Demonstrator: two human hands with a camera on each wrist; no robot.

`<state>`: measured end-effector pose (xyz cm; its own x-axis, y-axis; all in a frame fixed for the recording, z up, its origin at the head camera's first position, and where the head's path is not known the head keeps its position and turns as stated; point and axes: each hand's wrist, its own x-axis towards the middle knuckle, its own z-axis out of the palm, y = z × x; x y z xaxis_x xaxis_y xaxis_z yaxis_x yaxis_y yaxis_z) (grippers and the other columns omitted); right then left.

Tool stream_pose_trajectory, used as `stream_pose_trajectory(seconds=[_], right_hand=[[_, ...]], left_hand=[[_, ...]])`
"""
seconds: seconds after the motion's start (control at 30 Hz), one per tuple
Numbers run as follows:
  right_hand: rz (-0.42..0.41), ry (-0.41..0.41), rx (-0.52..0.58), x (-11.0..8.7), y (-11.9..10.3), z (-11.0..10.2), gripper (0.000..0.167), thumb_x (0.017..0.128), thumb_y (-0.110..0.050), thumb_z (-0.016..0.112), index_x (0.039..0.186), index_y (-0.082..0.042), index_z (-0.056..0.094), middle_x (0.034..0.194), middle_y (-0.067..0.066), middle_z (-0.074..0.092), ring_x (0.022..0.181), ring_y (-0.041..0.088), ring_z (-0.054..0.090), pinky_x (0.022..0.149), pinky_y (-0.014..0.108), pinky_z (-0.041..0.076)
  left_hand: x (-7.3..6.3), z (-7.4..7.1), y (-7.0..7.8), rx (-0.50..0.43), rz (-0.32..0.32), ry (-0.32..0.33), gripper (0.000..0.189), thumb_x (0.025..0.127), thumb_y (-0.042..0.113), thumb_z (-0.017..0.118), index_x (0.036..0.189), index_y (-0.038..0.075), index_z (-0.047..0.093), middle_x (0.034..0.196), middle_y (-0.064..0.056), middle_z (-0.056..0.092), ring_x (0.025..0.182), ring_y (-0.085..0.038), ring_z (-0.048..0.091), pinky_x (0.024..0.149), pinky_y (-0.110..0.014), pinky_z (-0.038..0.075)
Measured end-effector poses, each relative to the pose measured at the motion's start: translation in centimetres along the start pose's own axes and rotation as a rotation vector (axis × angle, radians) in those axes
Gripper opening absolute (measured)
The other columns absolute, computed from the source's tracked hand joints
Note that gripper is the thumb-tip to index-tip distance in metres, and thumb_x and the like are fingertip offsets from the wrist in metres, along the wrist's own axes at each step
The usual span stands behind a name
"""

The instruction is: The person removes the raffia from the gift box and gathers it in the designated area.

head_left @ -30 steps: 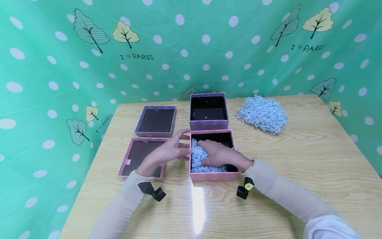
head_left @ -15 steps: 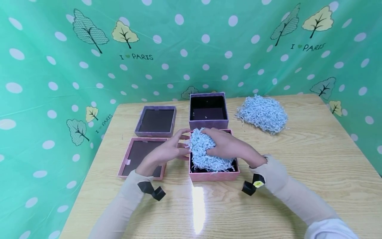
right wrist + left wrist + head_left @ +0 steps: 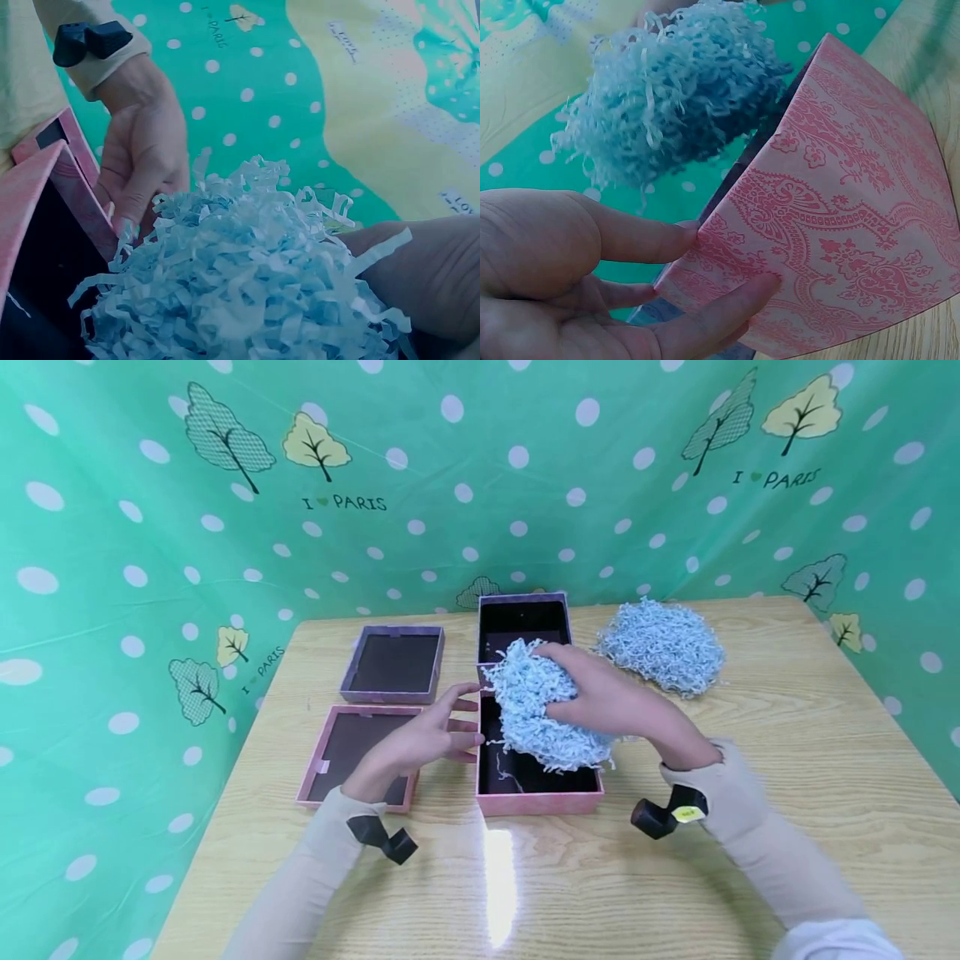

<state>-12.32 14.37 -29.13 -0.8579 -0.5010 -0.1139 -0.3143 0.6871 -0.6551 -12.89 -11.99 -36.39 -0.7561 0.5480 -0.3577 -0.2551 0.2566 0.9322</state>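
Above the pink patterned box (image 3: 540, 804), my right hand (image 3: 611, 700) grips a big clump of light blue shredded paper (image 3: 546, 720). The clump (image 3: 247, 285) fills the lower right wrist view and hides most of the fingers. A few thin strands lie on the box's black floor. My left hand (image 3: 429, 737) is at the box's left side, fingers spread. In the left wrist view, the left hand's fingertips (image 3: 761, 291) touch the box's outer wall (image 3: 840, 202), with the clump above its rim.
Right behind the pink box stands a purple box (image 3: 525, 610). A purple lid (image 3: 393, 662) and a pink lid (image 3: 348, 752) lie at left, dark insides up. Another pile of blue shredded paper (image 3: 663, 647) sits at the table's back right.
My right hand has lifted the shredded paper clump out of the pink box, moving up and to the right. The left hand has stayed at the box's side.
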Motion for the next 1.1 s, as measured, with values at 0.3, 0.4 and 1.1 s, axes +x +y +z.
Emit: stream_pose_trajectory(seconds=[0.3, 0.4, 1.1], right_hand=[[0.037, 0.075, -0.011, -2.3, 0.8, -2.3, 0.069, 0.088, -0.012, 0.063, 0.149, -0.013, 0.029, 0.153, 0.014, 0.031, 0.123, 0.031, 0.045, 0.101, 0.053, 0.042], [0.050, 0.094, -0.010, -3.1, 1.3, -3.0, 0.068, 0.088, -0.012, 0.063, 0.148, -0.012, 0.029, 0.152, 0.015, 0.032, 0.131, 0.035, 0.040, 0.105, 0.058, 0.037], [0.177, 0.188, -0.011, -8.2, 8.8, -2.9, 0.073, 0.089, -0.009, 0.064, 0.149, 0.000, 0.022, 0.150, 0.029, 0.027, 0.136, 0.051, 0.025, 0.103, 0.069, 0.029]], left_hand=[[-0.1, 0.1, 0.2, -0.020, -0.007, -0.001, 0.075, 0.093, -0.004, 0.052, 0.152, 0.017, 0.010, 0.148, -0.027, 0.021, 0.127, -0.046, 0.042, 0.091, -0.052, 0.052], [-0.1, 0.1, 0.2, -0.016, -0.003, -0.003, 0.074, 0.094, -0.003, 0.053, 0.151, 0.016, 0.010, 0.148, -0.026, 0.021, 0.126, -0.047, 0.043, 0.091, -0.050, 0.053], [0.0, 0.0, 0.1, 0.005, -0.003, 0.003, 0.075, 0.093, -0.003, 0.054, 0.151, 0.018, 0.011, 0.148, -0.026, 0.021, 0.122, -0.042, 0.048, 0.087, -0.044, 0.056]])
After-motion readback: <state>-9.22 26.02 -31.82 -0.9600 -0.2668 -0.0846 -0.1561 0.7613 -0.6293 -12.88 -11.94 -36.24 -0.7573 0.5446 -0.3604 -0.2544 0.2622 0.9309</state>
